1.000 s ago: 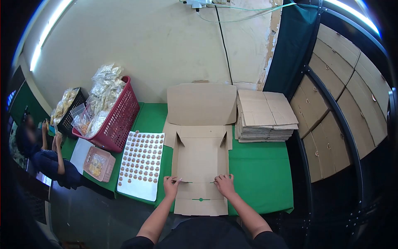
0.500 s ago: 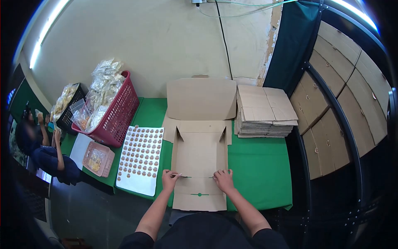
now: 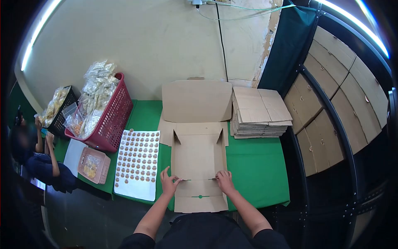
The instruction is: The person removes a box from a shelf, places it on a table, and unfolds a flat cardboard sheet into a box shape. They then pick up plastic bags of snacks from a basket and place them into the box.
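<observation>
A partly folded cardboard box (image 3: 194,157) lies in front of me, its lid panel (image 3: 197,101) raised at the far end and its side walls standing up. My left hand (image 3: 169,182) pinches the box's left edge near a narrow slot, with a finger lifted outward. On the opposite edge, my right hand (image 3: 224,182) grips the cardboard by the matching slot, fingers bent over it. The near flap (image 3: 200,204) lies flat toward me, and green cloth shows through its cut-outs. The fingertips' exact hold is too small to make out.
Flattened boxes (image 3: 261,112) are stacked at right on the green cloth (image 3: 259,170). To the left lie a sticker sheet (image 3: 139,189), a pink tray (image 3: 103,170) and a red basket (image 3: 118,108) of bagged goods. Another person (image 3: 47,170) stands far left. Boxes (image 3: 327,141) fill a rack at right.
My view has shifted slightly. Both hands stay at the box's side edges, and a finger of my left hand has lifted outward. The other person's arms have moved.
</observation>
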Demonstrator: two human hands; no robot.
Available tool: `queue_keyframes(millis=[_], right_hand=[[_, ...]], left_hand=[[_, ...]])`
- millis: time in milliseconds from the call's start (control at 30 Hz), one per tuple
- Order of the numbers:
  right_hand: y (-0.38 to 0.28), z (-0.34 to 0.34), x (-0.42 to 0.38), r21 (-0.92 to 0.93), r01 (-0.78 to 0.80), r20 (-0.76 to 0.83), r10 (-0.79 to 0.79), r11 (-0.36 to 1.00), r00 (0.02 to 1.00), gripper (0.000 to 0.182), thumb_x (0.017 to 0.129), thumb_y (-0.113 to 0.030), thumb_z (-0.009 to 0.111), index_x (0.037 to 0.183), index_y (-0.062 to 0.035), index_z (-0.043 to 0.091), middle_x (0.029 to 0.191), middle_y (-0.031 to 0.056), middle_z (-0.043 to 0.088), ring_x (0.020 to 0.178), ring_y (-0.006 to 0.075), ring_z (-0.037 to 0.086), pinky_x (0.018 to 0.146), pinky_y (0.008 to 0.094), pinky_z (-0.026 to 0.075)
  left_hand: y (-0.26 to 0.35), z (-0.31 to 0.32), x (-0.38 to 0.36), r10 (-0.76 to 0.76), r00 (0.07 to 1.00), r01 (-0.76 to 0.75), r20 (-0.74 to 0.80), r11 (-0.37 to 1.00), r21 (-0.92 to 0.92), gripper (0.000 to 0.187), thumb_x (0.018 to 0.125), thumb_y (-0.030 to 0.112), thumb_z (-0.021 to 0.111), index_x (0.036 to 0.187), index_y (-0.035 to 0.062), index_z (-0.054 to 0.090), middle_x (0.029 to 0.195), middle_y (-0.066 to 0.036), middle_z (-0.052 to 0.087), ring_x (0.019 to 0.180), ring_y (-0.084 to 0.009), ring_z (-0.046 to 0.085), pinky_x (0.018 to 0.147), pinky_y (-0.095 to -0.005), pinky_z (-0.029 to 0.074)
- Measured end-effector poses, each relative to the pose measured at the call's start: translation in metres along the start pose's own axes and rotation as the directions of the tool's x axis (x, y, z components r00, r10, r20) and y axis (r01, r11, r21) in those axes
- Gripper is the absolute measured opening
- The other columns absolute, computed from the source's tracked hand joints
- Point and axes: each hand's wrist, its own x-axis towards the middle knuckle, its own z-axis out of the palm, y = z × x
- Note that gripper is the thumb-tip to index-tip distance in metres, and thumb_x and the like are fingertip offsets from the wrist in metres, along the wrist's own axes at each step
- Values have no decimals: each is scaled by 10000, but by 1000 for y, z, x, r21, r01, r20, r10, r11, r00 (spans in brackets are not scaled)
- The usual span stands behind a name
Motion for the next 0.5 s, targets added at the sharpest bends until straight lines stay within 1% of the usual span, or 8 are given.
queue_keyframes(millis=[33, 100, 133, 200, 233, 300, 367, 500], right_hand=[[0, 0, -1, 49, 32, -82, -28, 998, 996, 141, 748, -95, 578, 889, -107, 572, 934, 57, 525, 995, 234, 483, 917, 449, 323], [-17, -13, -2, -56, -8, -143, 0, 998, 990, 168, 734, -86, 585, 901, -105, 584, 944, 53, 521, 992, 242, 480, 914, 432, 329], [-24, -17, -2, -150, -49, -204, 18, 987, 979, 195, 720, -77, 592, 913, -104, 596, 955, 49, 517, 989, 250, 476, 911, 415, 334], [-24, -7, -10, -121, -114, -109, 100, 986, 989, 230, 727, -83, 598, 954, -116, 607, 958, 54, 514, 987, 254, 474, 907, 414, 335], [-24, -3, -13, -90, -174, -17, 174, 981, 985, 266, 733, -89, 604, 996, -128, 619, 962, 59, 512, 984, 257, 473, 903, 412, 335], [-25, 2, -18, -66, -167, -73, 162, 984, 984, 318, 744, -124, 616, 1061, -144, 602, 988, 67, 503, 1008, 259, 462, 908, 412, 333], [-31, 2, -26, -37, -159, -118, 154, 987, 981, 374, 756, -158, 627, 1127, -160, 584, 1014, 74, 495, 1031, 261, 451, 913, 412, 330], [-46, -21, -42, -268, -84, 8, 89, 960, 996, 630, 747, -404, 643, 1305, -197, 436, 1249, 98, 402, 1208, 281, 339, 982, 459, 256]], left_hand=[[-1, 2, 3, 2, 1000, -2, 3, 1000, -8, 211, 638, 242, 775, 678, 62, 672, 1221, -150, 443, 1057, -274, 508, 930, -432, 376], [-6, 7, 10, 138, 989, -134, 46, 987, -94, 157, 675, 244, 727, 680, 96, 674, 1296, -127, 412, 1213, -297, 359, 1043, -474, 227], [-8, 8, 14, 140, 989, -135, 47, 986, -102, 157, 675, 244, 727, 680, 96, 674, 1296, -127, 412, 1213, -297, 359, 1043, -474, 227], [-12, 9, 18, 379, 922, -375, 82, 925, -62, 93, 754, 207, 653, 757, 115, 669, 1156, -89, 522, 1157, -268, 436, 1065, -489, 204], [-20, 16, 17, 382, 920, -377, 83, 924, -68, 93, 754, 207, 653, 757, 115, 669, 1156, -89, 522, 1157, -268, 436, 1065, -489, 204], [-33, 27, 19, 383, 873, -360, 303, 924, -132, 97, 806, 186, 595, 846, 115, 648, 976, -40, 593, 1084, -227, 498, 1077, -525, 164], [-38, 29, 12, 363, 886, -345, 289, 932, -113, 105, 816, 187, 584, 865, 111, 639, 913, -24, 599, 1044, -213, 519, 1072, -539, 161], [-34, 23, 2, 299, 916, -276, 267, 954, -120, 123, 836, 196, 566, 869, 96, 629, 868, -19, 606, 983, -210, 541, 1053, -578, 169]])
